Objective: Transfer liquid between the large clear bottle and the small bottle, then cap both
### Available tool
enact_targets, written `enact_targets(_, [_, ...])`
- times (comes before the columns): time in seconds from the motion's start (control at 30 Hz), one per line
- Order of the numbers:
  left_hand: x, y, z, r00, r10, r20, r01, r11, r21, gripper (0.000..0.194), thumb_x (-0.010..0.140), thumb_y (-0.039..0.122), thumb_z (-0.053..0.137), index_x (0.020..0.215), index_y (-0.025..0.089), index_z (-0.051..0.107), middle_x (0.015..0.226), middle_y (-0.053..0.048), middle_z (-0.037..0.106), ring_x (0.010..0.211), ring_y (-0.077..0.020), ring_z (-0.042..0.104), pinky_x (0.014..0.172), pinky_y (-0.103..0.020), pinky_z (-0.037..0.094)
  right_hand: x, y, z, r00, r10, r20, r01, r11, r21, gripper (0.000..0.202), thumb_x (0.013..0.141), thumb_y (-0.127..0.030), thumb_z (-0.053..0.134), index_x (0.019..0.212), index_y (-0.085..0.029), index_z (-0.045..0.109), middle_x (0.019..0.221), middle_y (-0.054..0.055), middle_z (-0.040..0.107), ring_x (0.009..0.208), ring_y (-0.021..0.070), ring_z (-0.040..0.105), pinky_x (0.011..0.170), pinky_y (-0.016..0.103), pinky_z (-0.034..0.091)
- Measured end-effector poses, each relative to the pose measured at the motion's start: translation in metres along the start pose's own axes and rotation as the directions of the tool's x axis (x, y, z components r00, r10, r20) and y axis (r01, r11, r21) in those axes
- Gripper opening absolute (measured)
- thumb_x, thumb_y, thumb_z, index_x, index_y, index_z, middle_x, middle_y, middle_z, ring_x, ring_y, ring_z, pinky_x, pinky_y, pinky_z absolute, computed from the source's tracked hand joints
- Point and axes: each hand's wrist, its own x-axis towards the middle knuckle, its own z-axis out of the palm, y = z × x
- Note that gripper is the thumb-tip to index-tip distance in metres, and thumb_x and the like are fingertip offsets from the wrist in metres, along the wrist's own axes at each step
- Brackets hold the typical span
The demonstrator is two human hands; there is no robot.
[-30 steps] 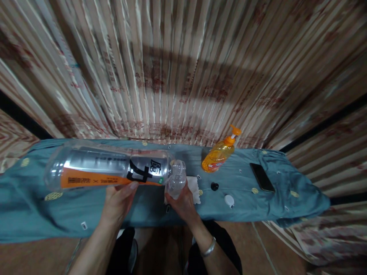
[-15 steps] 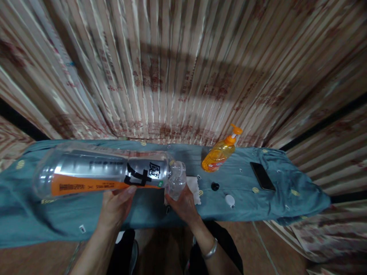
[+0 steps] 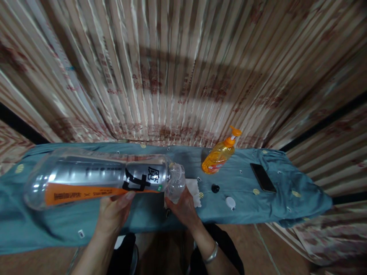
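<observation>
My left hand [image 3: 114,214] is closed around the underside of a big clear drink bottle [image 3: 94,177] with a silver and orange label. The bottle lies nearly level in the air, its base to the left and its mouth to the right. My right hand [image 3: 185,208] grips a small clear plastic bottle [image 3: 176,185], held up against the big bottle's mouth. Whether liquid passes between them I cannot tell. Beneath the right hand, a white cloth [image 3: 193,191] lies on the table, partly hidden.
An orange pump bottle [image 3: 218,156] stands towards the back, right of my hands. A black cap [image 3: 215,188], a white round lid [image 3: 230,203] and a dark phone [image 3: 263,177] lie on the teal tablecloth [image 3: 243,179]. A striped curtain [image 3: 172,76] hangs behind.
The big bottle has shifted slightly left, and its base sits a little lower in view. Both hands keep their holds; the small bottle stays at its mouth.
</observation>
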Motion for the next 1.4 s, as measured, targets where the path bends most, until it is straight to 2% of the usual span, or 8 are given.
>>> enact_targets(0.23, [0.000, -0.002, -0.003, 1.000, 0.001, 0.020, -0.001, 1.000, 0.000, 0.063, 0.041, 0.024, 0.087, 0.103, 0.024, 0.077, 0.082, -0.006, 0.078, 0.079, -0.0306, 0.076, 0.072, -0.037, 0.062, 0.000, 0.002, 0.002, 1.000, -0.005, 0.002, 0.005, 1.000, 0.006, 0.078, 0.076, -0.020, 0.075, 0.147, -0.024, 0.044, 0.124, 0.012, 0.068, 0.115, 0.0346, 0.067, 0.097, 0.055, 0.058])
enact_targets(0.47, [0.000, -0.002, 0.000, 1.000, -0.026, 0.000, 0.026, 1.000, 0.010, 0.061, 0.039, 0.024, 0.084, 0.100, 0.024, 0.077, 0.071, -0.004, 0.076, 0.069, -0.0295, 0.075, 0.073, -0.040, 0.062, 0.000, 0.003, 0.001, 1.000, 0.017, 0.008, -0.017, 1.000, -0.012, 0.079, 0.073, -0.021, 0.076, 0.146, -0.022, 0.045, 0.123, 0.013, 0.068, 0.114, 0.0349, 0.067, 0.096, 0.055, 0.058])
enact_targets(0.67, [0.000, -0.002, 0.000, 1.000, -0.030, -0.009, 0.031, 0.999, 0.032, 0.059, 0.040, 0.024, 0.083, 0.099, 0.023, 0.077, 0.066, -0.004, 0.075, 0.076, -0.0321, 0.076, 0.077, -0.042, 0.061, -0.001, 0.004, 0.003, 1.000, -0.020, -0.016, 0.020, 0.999, -0.026, 0.076, 0.075, -0.020, 0.075, 0.145, -0.022, 0.046, 0.119, 0.012, 0.069, 0.113, 0.0331, 0.068, 0.097, 0.052, 0.058])
enact_targets(0.9, [-0.001, 0.000, -0.001, 1.000, -0.014, -0.009, 0.014, 0.999, 0.031, 0.066, 0.039, 0.029, 0.089, 0.104, 0.022, 0.076, 0.079, -0.007, 0.078, 0.089, -0.0346, 0.075, 0.086, -0.045, 0.059, 0.000, 0.003, 0.002, 1.000, -0.003, -0.003, 0.003, 1.000, -0.006, 0.079, 0.074, -0.020, 0.075, 0.146, -0.024, 0.043, 0.121, 0.011, 0.069, 0.113, 0.0322, 0.068, 0.097, 0.052, 0.058])
enact_targets(1.07, [-0.002, 0.001, 0.001, 1.000, -0.013, 0.012, 0.013, 1.000, 0.027, 0.068, 0.037, 0.030, 0.090, 0.103, 0.021, 0.076, 0.088, -0.009, 0.078, 0.090, -0.0362, 0.074, 0.083, -0.046, 0.060, 0.001, -0.001, 0.001, 1.000, 0.004, 0.009, -0.004, 1.000, -0.010, 0.076, 0.073, -0.019, 0.075, 0.144, -0.023, 0.046, 0.126, 0.013, 0.067, 0.118, 0.0331, 0.066, 0.101, 0.052, 0.056])
enact_targets(1.23, [-0.004, 0.000, 0.001, 0.999, -0.013, 0.047, 0.012, 1.000, 0.022, 0.056, 0.043, 0.029, 0.089, 0.098, 0.022, 0.075, 0.087, -0.009, 0.078, 0.091, -0.0349, 0.074, 0.083, -0.045, 0.060, 0.001, -0.005, 0.002, 1.000, 0.014, 0.019, -0.014, 1.000, 0.003, 0.075, 0.072, -0.018, 0.074, 0.142, -0.021, 0.047, 0.126, 0.012, 0.068, 0.119, 0.0328, 0.065, 0.102, 0.051, 0.056])
enact_targets(1.4, [-0.002, -0.002, 0.004, 1.000, -0.015, 0.016, 0.016, 0.999, -0.043, 0.050, 0.042, 0.027, 0.089, 0.090, 0.024, 0.074, 0.081, -0.005, 0.077, 0.084, -0.0306, 0.075, 0.080, -0.041, 0.061, 0.003, -0.007, 0.001, 1.000, 0.001, 0.025, -0.001, 1.000, -0.001, 0.075, 0.073, -0.015, 0.073, 0.144, -0.022, 0.047, 0.125, 0.012, 0.068, 0.118, 0.0328, 0.066, 0.101, 0.050, 0.056])
